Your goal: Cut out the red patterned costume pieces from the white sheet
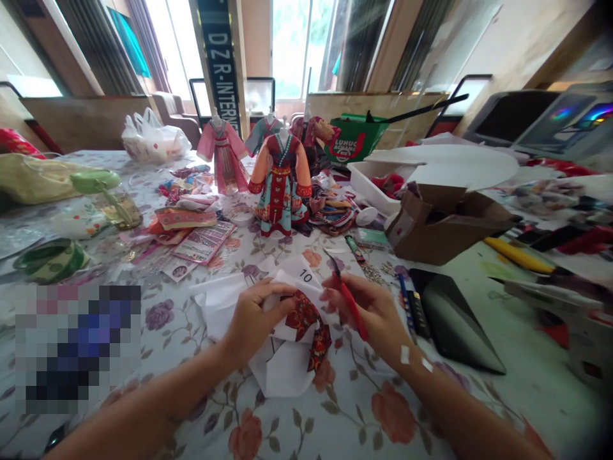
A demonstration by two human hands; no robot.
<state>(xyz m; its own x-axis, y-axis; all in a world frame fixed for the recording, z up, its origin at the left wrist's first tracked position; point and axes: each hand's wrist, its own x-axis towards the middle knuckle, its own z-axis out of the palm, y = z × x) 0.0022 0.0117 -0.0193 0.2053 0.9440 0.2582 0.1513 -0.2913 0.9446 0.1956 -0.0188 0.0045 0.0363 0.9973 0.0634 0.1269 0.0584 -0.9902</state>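
Observation:
My left hand [258, 313] is closed, pinching a white sheet [287, 377] and the red patterned cloth [318, 338] on it. The sheet is creased, bears a printed "10", and could be paper or thin fabric. The cloth hangs in a curved strip over its right side. My right hand [371, 310] is closed round red-handled scissors [353, 305], their dark blades pointing up and away to the left. The right fingertips are close to the sheet's right edge; whether they grip it I cannot tell.
Doll-sized robes on stands, an orange-and-red one [279, 185] foremost, rise beyond my hands. Right are a cardboard box [440, 223], a black tablet-like slab [453, 319] and pens. Left are a green tape roll [50, 260], a lidded bottle [112, 201] and fabric scraps [186, 218].

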